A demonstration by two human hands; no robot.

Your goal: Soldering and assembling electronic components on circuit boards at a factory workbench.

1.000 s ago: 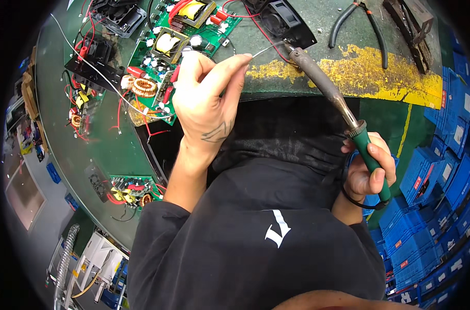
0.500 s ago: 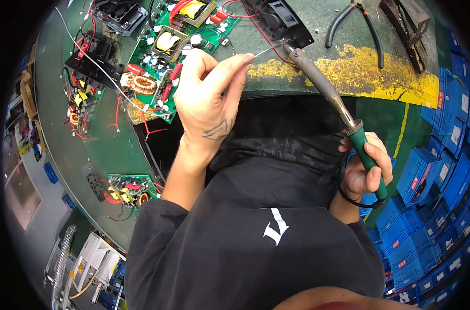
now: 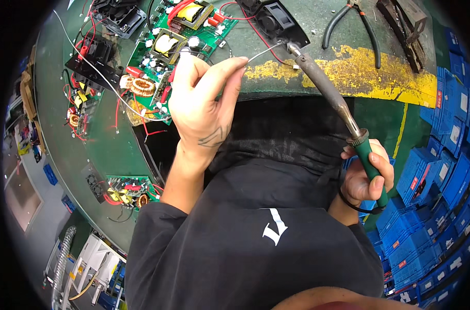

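Observation:
My right hand (image 3: 372, 173) is wrapped round the green handle of a soldering iron (image 3: 325, 85), which slants up and left with its cord looping below. My left hand (image 3: 201, 103) pinches a thin grey solder wire (image 3: 266, 50) between thumb and fingers. The wire's end meets the iron's tip by the lower edge of a black panel with a fan (image 3: 276, 20); the exact contact spot is too small to tell. A long tail of the wire arcs away to the left. Beside my left hand lies a green circuit board (image 3: 147, 62) with copper coils and yellow transformers.
Black-handled pliers (image 3: 375, 41) and a dark metal stand (image 3: 403, 33) lie at the far right of the green bench (image 3: 338, 23). More boards and fans (image 3: 113, 15) sit to the left. Blue crates (image 3: 421, 170) are stacked at the right.
My left hand has shifted slightly left and down, and more solder wire shows between its fingers and the iron. The iron's tip looks shinier; its handle has moved little.

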